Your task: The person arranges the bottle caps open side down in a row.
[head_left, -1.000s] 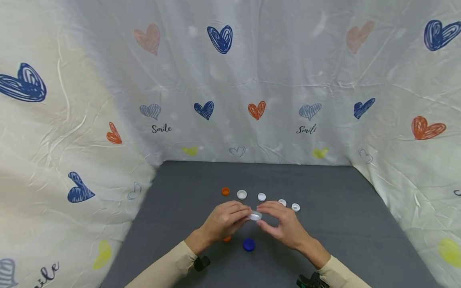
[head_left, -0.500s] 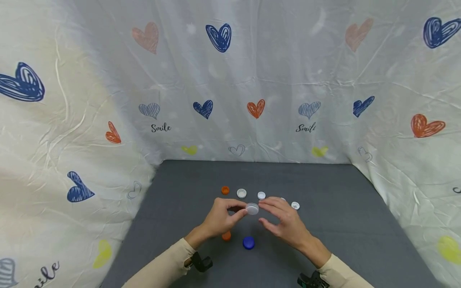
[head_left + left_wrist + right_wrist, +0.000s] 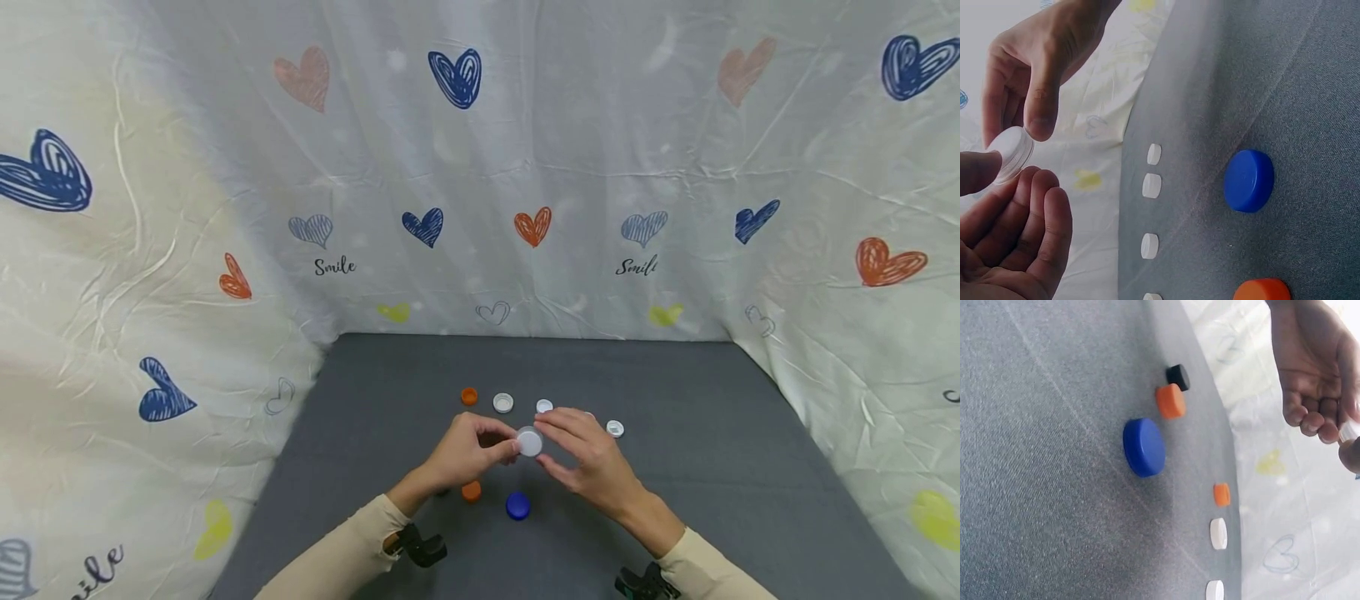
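Observation:
My left hand (image 3: pixel 468 450) pinches a clear, whitish round plastic cap (image 3: pixel 529 442) between thumb and fingers, held up in front of me above the grey tabletop. From the other side my right hand (image 3: pixel 588 458) brings its thumb and index finger around the cap's right rim. In the left wrist view the cap (image 3: pixel 1013 153) shows a flat pale face and a ridged clear side, with the right thumb at its edge. Below the hands lie a blue bottle cap (image 3: pixel 517 506) and an orange cap (image 3: pixel 471 492).
Farther back, a row holds another orange cap (image 3: pixel 468 396) and several white caps (image 3: pixel 503 403), one partly hidden by my right hand. A black cap (image 3: pixel 1178 377) sits next to the near orange one. A heart-printed curtain (image 3: pixel 495 250) encloses the grey table (image 3: pixel 675 392).
The clear cap has been turned so its flat face shows toward me. My right thumb and fingers have come from apart to its rim; my left hand keeps its pinch.

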### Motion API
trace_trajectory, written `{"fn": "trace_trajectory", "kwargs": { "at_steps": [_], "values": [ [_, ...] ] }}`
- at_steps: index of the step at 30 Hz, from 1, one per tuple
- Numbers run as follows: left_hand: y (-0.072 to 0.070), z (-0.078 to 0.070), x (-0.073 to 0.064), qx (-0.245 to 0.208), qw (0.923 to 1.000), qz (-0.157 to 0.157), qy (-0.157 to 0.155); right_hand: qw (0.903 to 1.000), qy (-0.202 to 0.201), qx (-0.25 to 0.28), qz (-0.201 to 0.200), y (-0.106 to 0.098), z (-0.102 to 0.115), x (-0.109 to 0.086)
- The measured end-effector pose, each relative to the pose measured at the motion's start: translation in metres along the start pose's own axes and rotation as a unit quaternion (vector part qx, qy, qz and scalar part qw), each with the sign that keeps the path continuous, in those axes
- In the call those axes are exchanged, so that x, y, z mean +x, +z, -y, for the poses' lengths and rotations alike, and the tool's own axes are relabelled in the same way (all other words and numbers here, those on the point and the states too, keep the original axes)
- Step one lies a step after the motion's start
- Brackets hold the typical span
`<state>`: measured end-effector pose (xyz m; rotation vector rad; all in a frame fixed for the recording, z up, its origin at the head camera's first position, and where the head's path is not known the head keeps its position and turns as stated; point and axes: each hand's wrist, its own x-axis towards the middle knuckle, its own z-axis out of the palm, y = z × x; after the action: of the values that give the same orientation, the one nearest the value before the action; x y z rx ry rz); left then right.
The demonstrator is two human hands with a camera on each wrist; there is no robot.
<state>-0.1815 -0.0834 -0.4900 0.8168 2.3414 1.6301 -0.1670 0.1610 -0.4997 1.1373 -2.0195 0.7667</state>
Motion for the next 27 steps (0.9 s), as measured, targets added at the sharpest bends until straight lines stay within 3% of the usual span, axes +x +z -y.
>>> {"fn": "trace_trajectory", "kwargs": {
  "at_steps": [5,9,13,16,21,24,27],
  "values": [
    [0.0,0.0,0.0,0.015,0.9998,0.01,0.004,0.9998,-0.018,-0.009,0.004,0.0,-0.001,-0.001],
    [0.0,0.0,-0.001,0.056,0.9982,0.0,0.019,0.9998,-0.008,-0.018,0.008,0.001,-0.001,-0.004],
    [0.0,0.004,-0.001,0.115,0.99,-0.022,0.079,0.9997,0.014,-0.02,0.008,0.001,-0.001,-0.006],
    [0.001,0.008,-0.001,0.18,0.9711,-0.039,0.152,0.9994,0.027,-0.019,0.007,0.001,-0.002,-0.008],
    [0.003,0.009,0.001,0.282,0.9209,-0.065,0.261,0.999,0.042,-0.015,0.009,0.002,-0.001,-0.009],
    [0.006,0.01,0.002,0.318,0.9,-0.075,0.289,0.9985,0.051,-0.015,0.013,0.003,-0.001,-0.01],
    [0.01,0.01,0.003,0.338,0.892,-0.081,0.29,0.9977,0.063,-0.016,0.016,0.002,-0.001,-0.012]
  ]
}}
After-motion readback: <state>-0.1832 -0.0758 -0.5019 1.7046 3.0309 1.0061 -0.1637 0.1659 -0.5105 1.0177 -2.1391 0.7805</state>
